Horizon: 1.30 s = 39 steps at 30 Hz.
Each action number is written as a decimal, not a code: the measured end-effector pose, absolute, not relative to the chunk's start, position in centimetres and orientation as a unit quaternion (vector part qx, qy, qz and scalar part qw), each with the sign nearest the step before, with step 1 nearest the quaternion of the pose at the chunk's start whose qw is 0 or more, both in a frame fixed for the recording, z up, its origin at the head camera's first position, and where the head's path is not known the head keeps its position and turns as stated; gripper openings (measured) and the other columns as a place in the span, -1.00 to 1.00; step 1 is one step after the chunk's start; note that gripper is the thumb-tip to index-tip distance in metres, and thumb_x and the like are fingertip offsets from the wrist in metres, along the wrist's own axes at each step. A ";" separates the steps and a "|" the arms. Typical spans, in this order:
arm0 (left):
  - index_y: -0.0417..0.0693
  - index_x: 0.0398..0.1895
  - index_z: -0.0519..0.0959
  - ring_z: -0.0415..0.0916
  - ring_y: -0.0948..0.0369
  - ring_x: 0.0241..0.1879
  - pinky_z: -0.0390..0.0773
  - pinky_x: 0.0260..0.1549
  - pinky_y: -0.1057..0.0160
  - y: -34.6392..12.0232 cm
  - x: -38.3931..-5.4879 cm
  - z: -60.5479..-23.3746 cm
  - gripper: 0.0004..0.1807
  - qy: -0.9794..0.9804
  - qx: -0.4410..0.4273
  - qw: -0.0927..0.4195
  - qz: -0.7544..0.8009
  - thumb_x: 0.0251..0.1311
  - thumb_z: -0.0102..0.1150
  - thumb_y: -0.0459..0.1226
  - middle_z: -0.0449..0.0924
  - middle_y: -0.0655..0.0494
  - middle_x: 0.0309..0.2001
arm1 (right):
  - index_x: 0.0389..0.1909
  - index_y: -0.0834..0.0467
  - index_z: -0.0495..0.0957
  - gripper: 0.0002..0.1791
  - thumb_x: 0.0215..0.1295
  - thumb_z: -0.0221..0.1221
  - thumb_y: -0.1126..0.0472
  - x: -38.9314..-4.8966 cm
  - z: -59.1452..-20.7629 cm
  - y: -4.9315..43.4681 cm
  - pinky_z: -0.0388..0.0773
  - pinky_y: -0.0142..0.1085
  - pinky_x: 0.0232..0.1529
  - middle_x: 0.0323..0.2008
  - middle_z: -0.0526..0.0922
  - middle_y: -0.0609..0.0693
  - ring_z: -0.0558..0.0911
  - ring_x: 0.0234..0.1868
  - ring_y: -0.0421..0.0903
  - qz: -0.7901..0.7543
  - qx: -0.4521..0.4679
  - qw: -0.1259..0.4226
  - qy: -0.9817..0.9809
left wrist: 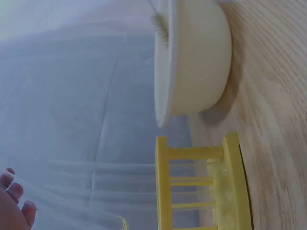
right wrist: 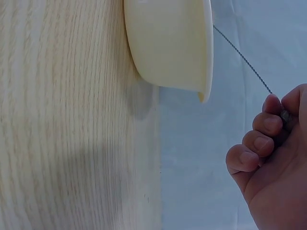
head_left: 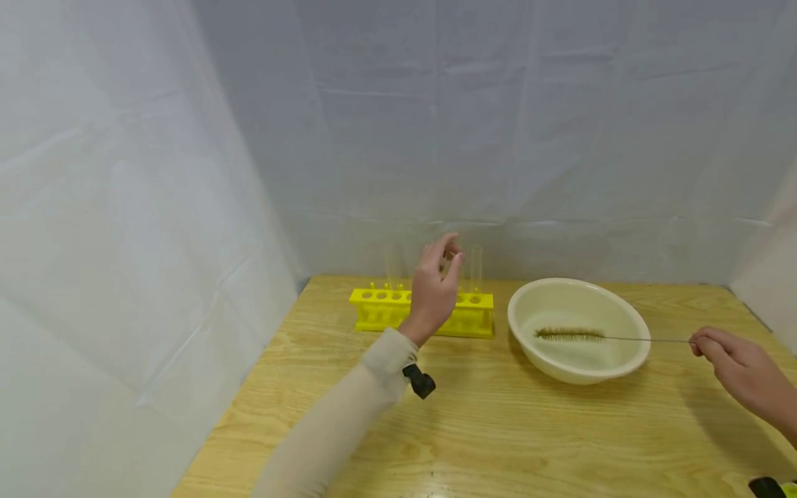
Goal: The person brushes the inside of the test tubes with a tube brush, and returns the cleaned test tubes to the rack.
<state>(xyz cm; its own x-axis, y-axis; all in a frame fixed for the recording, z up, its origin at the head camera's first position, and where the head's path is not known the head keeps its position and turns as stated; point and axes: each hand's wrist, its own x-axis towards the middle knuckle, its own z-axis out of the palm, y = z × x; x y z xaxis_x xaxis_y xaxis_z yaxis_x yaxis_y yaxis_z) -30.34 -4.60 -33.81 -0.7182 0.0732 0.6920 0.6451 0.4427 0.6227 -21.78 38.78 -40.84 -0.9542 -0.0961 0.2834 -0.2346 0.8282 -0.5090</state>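
Observation:
My left hand is raised over the yellow test tube rack. In the left wrist view its fingertips pinch the upper end of a clear test tube, which slants above the rack. Several other clear test tubes stand upright in the rack. Off to the right, my right hand grips the end of a thin twisted wire handle with curled fingers. That handle belongs to a test tube brush, whose bristles are over the inside of the cream basin.
A wooden table carries the rack and the basin, the basin standing right of the rack. White sheeting hangs behind the table and along its left side. Black straps show at the wrists.

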 end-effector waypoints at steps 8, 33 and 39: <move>0.05 0.34 0.41 0.48 0.16 -0.15 0.54 -0.15 0.11 -6.1 -31.6 -34.0 -0.63 -0.757 -0.170 0.295 -0.558 0.55 -0.03 -0.17 0.53 0.07 -0.02 | -0.15 0.32 0.49 -0.58 0.66 -0.30 0.17 -21.9 -40.8 38.3 0.22 -0.31 -0.54 -0.26 0.54 0.21 0.27 -0.54 -0.23 0.276 0.094 0.122 -0.949; 0.00 0.31 0.46 0.51 0.19 -0.16 0.59 -0.09 0.21 -6.5 -33.4 -36.3 -0.62 -0.783 -0.137 0.264 -0.546 0.52 0.03 -0.14 0.49 0.08 -0.09 | -0.18 0.29 0.50 -0.60 0.66 -0.27 0.18 -22.2 -40.9 38.2 0.27 -0.34 -0.49 -0.26 0.57 0.19 0.28 -0.43 -0.32 0.268 0.106 0.139 -0.947; -0.03 0.28 0.48 0.48 0.17 -0.13 0.58 -0.08 0.20 -6.6 -33.7 -37.2 -0.63 -0.801 -0.133 0.244 -0.530 0.51 0.05 -0.14 0.44 0.06 -0.12 | -0.19 0.27 0.50 -0.60 0.66 -0.27 0.18 -22.3 -41.0 38.2 0.26 -0.34 -0.49 -0.25 0.56 0.18 0.27 -0.44 -0.30 0.270 0.107 0.138 -0.947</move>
<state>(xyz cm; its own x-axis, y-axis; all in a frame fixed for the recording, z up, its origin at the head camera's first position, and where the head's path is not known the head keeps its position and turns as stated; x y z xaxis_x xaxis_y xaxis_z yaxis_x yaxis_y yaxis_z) -33.69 -6.57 -37.17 -0.8453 -0.0448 0.5324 0.4723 0.4032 0.7838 -22.32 38.18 -40.96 -0.9389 -0.1289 0.3191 -0.2776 0.8317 -0.4809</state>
